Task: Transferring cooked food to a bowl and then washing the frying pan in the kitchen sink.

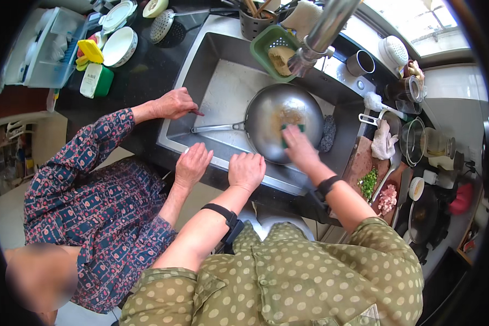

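Observation:
A steel wok point(265, 118) with brown stains lies in the steel sink point(212, 155), apparently bottom up, its long handle point(216, 128) pointing left. My right hand point(299, 144) presses a green scouring pad point(285, 138) against the stained middle; the hand covers part of the pad. With fingers curled over it, my left hand point(246, 169) grips the sink's front rim, apart from the wok. Beside the wok's right side is a dark grey mesh scrubber point(328, 133).
Another person point(93, 195) stands at left, one hand point(193, 163) at the sink rim, the other point(177, 104) over its left side. The faucet point(309, 53) overhangs a green strainer basket point(261, 53). Right of the sink, a cutting board point(356, 157) bears chopped greens point(368, 183) and diced meat point(388, 199).

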`<state>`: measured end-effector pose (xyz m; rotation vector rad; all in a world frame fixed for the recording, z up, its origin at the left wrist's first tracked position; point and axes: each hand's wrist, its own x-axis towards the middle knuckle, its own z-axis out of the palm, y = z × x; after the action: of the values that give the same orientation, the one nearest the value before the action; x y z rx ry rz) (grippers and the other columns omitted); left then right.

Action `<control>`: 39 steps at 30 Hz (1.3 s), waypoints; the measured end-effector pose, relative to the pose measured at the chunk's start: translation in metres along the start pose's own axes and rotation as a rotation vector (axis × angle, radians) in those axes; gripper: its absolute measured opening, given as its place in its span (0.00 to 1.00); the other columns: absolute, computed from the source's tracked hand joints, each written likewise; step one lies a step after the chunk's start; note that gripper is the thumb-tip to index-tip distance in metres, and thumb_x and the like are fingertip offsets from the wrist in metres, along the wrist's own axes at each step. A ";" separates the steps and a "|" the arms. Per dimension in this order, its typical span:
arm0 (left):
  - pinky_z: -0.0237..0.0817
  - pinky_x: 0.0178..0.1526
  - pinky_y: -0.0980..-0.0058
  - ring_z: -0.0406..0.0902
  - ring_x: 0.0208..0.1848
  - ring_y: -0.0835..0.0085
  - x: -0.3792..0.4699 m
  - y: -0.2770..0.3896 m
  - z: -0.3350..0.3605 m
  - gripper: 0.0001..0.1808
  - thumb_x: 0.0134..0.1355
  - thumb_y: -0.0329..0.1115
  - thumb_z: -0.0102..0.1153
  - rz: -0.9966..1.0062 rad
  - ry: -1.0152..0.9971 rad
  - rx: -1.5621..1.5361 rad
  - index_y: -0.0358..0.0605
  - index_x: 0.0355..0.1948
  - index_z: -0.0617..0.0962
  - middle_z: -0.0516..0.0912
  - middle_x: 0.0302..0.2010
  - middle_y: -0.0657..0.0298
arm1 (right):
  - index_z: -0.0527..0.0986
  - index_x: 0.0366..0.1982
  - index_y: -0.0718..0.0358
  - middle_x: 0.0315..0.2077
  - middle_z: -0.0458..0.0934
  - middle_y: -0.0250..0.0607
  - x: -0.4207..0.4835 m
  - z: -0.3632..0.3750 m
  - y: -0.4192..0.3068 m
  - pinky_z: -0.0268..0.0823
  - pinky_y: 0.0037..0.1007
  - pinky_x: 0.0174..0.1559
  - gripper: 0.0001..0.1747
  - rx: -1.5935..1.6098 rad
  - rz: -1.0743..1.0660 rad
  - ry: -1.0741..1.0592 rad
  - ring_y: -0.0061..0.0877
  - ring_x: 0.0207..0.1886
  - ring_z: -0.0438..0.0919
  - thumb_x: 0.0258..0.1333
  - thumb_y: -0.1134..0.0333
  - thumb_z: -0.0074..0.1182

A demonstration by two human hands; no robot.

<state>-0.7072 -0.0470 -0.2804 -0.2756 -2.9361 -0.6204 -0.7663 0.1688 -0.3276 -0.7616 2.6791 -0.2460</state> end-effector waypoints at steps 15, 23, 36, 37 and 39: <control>0.62 0.35 0.65 0.75 0.28 0.67 0.002 0.005 0.000 0.09 0.53 0.37 0.58 0.016 -0.028 0.006 0.50 0.18 0.76 0.77 0.20 0.66 | 0.56 0.66 0.67 0.67 0.54 0.54 0.018 -0.008 0.053 0.50 0.49 0.67 0.37 0.068 0.189 0.280 0.46 0.71 0.52 0.58 0.61 0.51; 0.62 0.35 0.65 0.75 0.28 0.67 -0.001 0.002 0.001 0.10 0.53 0.38 0.58 -0.008 -0.018 0.004 0.50 0.18 0.76 0.77 0.20 0.65 | 0.54 0.68 0.64 0.69 0.52 0.48 -0.013 -0.003 0.024 0.48 0.48 0.68 0.39 -0.008 0.057 0.050 0.41 0.72 0.51 0.59 0.59 0.51; 0.61 0.35 0.66 0.74 0.28 0.67 -0.001 0.003 0.001 0.09 0.53 0.37 0.58 -0.004 0.003 0.012 0.50 0.18 0.75 0.76 0.20 0.66 | 0.61 0.64 0.60 0.66 0.59 0.46 0.007 -0.012 0.019 0.55 0.41 0.65 0.33 -0.186 -0.122 0.089 0.37 0.70 0.57 0.56 0.65 0.51; 0.61 0.35 0.66 0.74 0.28 0.67 0.001 0.004 0.001 0.09 0.53 0.37 0.58 0.009 0.016 0.004 0.50 0.18 0.75 0.76 0.20 0.66 | 0.62 0.63 0.60 0.64 0.62 0.46 0.031 -0.020 0.025 0.58 0.41 0.62 0.32 -0.165 -0.028 0.195 0.36 0.67 0.60 0.55 0.66 0.51; 0.61 0.35 0.66 0.74 0.28 0.67 -0.001 0.004 0.002 0.09 0.53 0.37 0.58 0.021 0.022 -0.001 0.50 0.18 0.75 0.76 0.20 0.66 | 0.67 0.60 0.61 0.55 0.70 0.44 0.065 -0.040 0.027 0.64 0.40 0.51 0.29 -0.189 0.089 0.354 0.35 0.56 0.70 0.53 0.70 0.49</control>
<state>-0.7056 -0.0426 -0.2810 -0.2968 -2.9078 -0.6178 -0.8458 0.1599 -0.3158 -0.7051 3.0983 -0.1141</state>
